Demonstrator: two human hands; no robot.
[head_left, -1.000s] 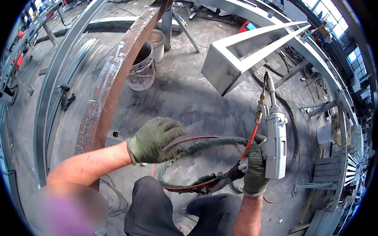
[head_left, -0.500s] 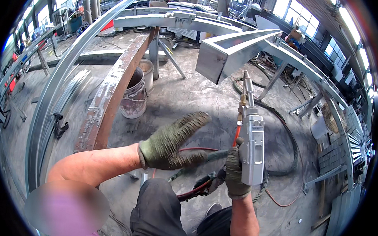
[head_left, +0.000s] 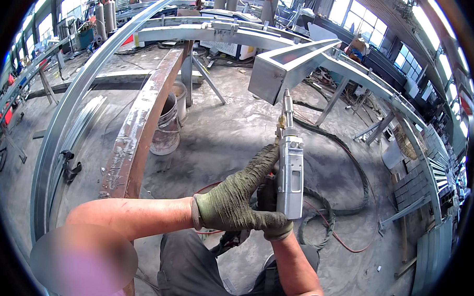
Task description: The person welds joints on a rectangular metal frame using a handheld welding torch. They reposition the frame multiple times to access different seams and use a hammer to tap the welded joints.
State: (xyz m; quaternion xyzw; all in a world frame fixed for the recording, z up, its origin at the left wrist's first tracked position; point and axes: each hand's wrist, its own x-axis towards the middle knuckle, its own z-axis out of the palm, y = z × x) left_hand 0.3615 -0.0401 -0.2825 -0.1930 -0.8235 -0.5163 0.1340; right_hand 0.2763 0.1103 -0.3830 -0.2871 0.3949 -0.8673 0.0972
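Note:
My right hand [head_left: 267, 195], in a green work glove, grips a silver welding gun [head_left: 292, 173] from its left side. The gun's narrow nozzle points up and away, its tip just below the near corner of a welded square steel tube frame [head_left: 266, 85]. From this view I cannot tell whether the tip touches the steel. Beside the gun, my gloved left hand [head_left: 230, 200] overlaps the right hand. Its fingers stretch toward the gun's brass fitting and its thumb lies near the right wrist, spread apart. Part of the right hand is hidden behind it.
A dark sheathed hose [head_left: 369, 184] curls over the concrete floor to the right. On my left runs a rusty brown beam [head_left: 136, 129] with a dirty bucket [head_left: 166, 130] beside it. Long steel channels [head_left: 65, 121] stand farther left. A pale bucket [head_left: 392, 155] stands at right.
My left hand has moved right, up against the gun and right hand. The gun has shifted left, bringing its nozzle nearer the frame corner in view. The whole view has shifted slightly.

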